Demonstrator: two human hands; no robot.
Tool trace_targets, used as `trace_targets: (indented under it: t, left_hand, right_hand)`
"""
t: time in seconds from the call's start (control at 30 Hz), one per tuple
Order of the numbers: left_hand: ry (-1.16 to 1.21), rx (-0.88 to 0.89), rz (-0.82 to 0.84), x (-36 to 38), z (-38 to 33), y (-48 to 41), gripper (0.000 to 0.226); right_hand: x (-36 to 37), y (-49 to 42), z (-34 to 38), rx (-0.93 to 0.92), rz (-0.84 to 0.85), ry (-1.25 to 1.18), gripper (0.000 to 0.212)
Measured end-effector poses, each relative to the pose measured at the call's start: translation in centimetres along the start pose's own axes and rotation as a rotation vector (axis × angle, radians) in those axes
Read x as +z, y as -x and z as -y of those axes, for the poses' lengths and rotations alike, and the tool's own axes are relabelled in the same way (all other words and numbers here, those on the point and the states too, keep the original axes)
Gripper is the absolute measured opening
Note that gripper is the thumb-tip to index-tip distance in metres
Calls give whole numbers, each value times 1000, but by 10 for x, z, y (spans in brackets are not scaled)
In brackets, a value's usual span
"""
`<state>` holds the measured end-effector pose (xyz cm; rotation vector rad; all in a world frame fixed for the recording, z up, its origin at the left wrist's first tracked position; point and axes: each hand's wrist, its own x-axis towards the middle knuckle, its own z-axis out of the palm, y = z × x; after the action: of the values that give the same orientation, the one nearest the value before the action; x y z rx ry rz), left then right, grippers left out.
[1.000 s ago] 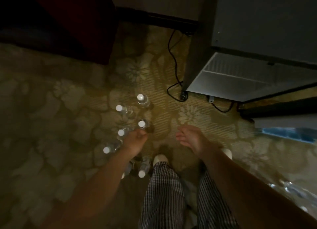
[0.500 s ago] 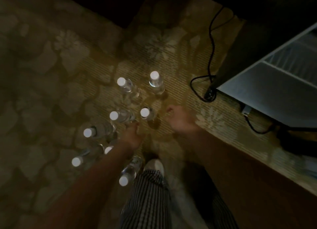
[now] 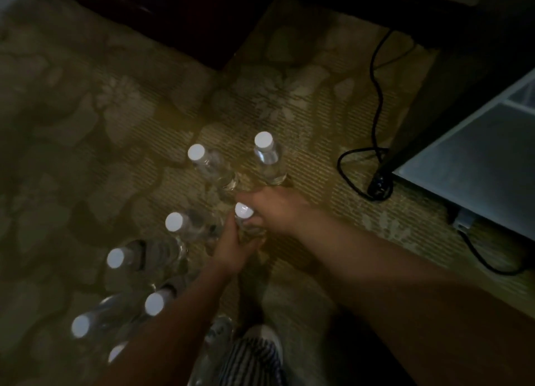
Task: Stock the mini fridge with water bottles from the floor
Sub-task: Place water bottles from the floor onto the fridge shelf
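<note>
- At the left, bottles (image 3: 173, 222) stand close together on the floor (image 3: 86, 125), white caps up.
- The left hand (image 3: 231, 248) has its grip curled round the lower part of one bottle (image 3: 242, 211) in the middle of the group.
- The right hand (image 3: 275, 212) has its grip clamped on the same bottle, near the cap.
- A cable (image 3: 375, 110) lies on the floor.
- The fridge (image 3: 477, 165) is far right, well apart.

Dim, grainy view; bottle caps (image 3: 242, 210) glare white, edges perhaps blurred.
</note>
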<state>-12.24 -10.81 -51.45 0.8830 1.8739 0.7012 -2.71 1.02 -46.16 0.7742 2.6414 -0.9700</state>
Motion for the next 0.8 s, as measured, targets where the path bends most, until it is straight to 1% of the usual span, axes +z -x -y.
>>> trace_targets:
  t: [0.03, 0.13, 0.2, 0.3, 0.37, 0.4, 0.47, 0.53, 0.57, 0.63, 0.67, 0.8]
  left_hand:
    - [17, 7, -19, 1, 2, -3, 71]
    - [-7, 90, -60, 14, -12, -17, 75]
    - [4, 147, -74, 24, -23, -25, 72]
    - [0, 199, -61, 42, -39, -31, 66]
    - [-36, 204, -24, 47, -53, -32, 70]
    - [-63, 219, -2, 48, -61, -34, 70]
    - [-104, 272, 71, 51, -81, -31, 61]
    - [-124, 319, 139, 55, -104, -21, 55]
    - [-137, 352, 161, 56, -118, -10, 58]
    - [-142, 391, 201, 59, -135, 1, 69]
    - [-143, 412, 212, 60, -145, 14, 70]
    - [-90, 486, 240, 61, -187, 67, 55]
  right_hand:
    - [-2, 0, -3, -3, -6, -92, 33]
    - [-6, 9, -22, 24, -145, -366, 25]
    - [-10, 15, -31, 40, -226, -454, 21]
    - [-25, 32, -45, 54, -261, -423, 16]
    - [-40, 49, -51, 62, -263, -409, 13]
    - [-48, 57, -53, 75, -270, -399, 15]
    - [-62, 80, -54, 114, -308, -361, 21]
    - [-75, 106, -53, 161, -356, -325, 18]
    - [-83, 122, -48, 181, -385, -301, 17]
    - [-97, 144, -40, 206, -429, -286, 23]
    - [-103, 160, -31, 219, -455, -274, 25]
    - [-127, 220, 7, 238, -592, -260, 26]
